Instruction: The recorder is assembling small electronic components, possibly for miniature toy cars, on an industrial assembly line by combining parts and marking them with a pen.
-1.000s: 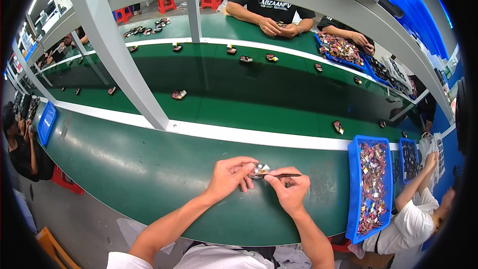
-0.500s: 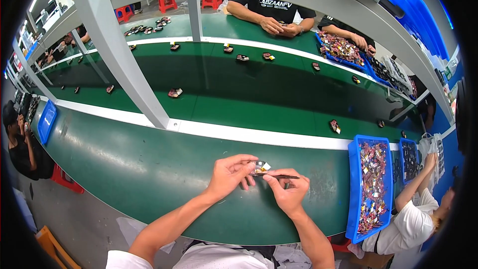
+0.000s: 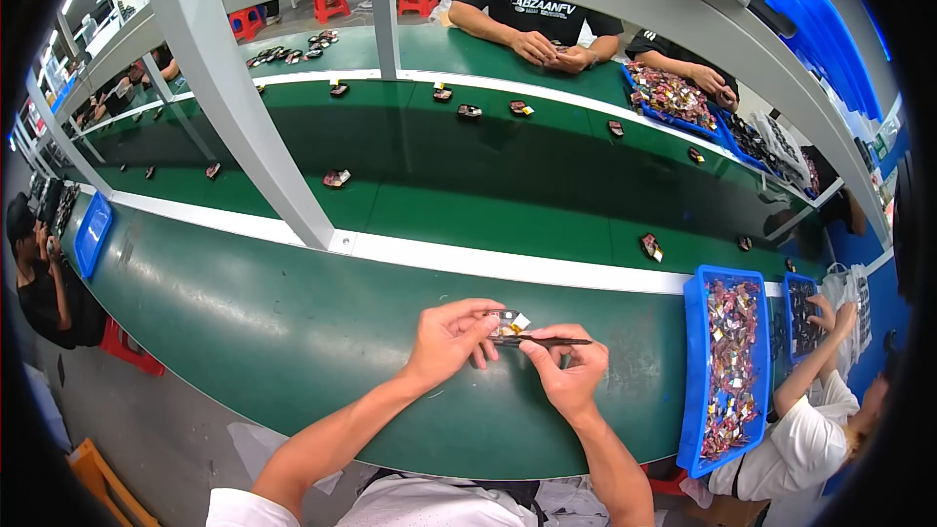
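My left hand point(image 3: 448, 340), fingers closed, grips a small dark electronic part point(image 3: 509, 320) with a white tab and a yellowish patch, above the green table. In my right hand point(image 3: 567, 371) is a slim black tool point(image 3: 558, 342) that looks like tweezers, pinched between thumb and fingers. Its tip reaches the near edge of the part; whether it grips anything there is too small to tell. Right of my right hand stands a blue tray point(image 3: 694, 371) heaped with small red, white and yellow electronic pieces.
Beyond a white rail point(image 3: 439, 262), a green conveyor belt point(image 3: 488, 205) carries several similar parts. Grey frame posts point(image 3: 234, 98) rise in front. A co-worker's hands point(image 3: 558, 52) are across the belt; another person point(image 3: 810, 429) reaches over a second blue tray point(image 3: 802, 327) at right.
The parts on the belt have shifted slightly left. The co-worker at right has brought a hand over the second blue tray. My hands have hardly moved.
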{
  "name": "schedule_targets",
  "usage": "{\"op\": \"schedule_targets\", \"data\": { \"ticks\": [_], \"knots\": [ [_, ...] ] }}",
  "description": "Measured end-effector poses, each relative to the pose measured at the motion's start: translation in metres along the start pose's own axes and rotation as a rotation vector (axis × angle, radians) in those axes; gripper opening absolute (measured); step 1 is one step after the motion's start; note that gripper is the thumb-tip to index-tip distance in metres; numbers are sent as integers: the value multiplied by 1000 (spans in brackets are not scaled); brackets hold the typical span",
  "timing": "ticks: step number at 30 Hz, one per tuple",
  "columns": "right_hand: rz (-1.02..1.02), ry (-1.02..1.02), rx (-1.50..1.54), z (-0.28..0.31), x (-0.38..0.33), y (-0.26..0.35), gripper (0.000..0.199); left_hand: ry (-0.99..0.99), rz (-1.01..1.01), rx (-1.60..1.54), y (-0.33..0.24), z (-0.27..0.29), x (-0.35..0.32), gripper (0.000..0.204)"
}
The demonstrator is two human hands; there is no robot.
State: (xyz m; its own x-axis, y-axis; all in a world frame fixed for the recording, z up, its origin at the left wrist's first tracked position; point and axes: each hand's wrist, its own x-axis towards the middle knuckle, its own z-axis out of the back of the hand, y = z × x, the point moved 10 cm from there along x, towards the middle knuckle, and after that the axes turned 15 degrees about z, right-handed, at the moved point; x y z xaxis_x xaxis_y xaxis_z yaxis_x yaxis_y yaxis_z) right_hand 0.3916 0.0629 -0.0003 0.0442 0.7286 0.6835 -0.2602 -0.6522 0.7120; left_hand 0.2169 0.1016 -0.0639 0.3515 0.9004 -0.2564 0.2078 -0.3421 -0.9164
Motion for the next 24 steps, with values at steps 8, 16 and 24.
{"op": "schedule_targets", "data": {
  "ticks": [8, 16, 24],
  "knots": [
    [31, 49, -13, -4, 0, 2, 14, 5, -6, 0, -1, -2, -1, 26],
    [41, 71, -24, -7, 0, 2, 14, 20, -10, 0, 1, -1, 0, 26],
    [139, 116, -104, -9, 5, 15, 14, 36, 13, 19, 3, -2, 3, 26]
  ]
}}
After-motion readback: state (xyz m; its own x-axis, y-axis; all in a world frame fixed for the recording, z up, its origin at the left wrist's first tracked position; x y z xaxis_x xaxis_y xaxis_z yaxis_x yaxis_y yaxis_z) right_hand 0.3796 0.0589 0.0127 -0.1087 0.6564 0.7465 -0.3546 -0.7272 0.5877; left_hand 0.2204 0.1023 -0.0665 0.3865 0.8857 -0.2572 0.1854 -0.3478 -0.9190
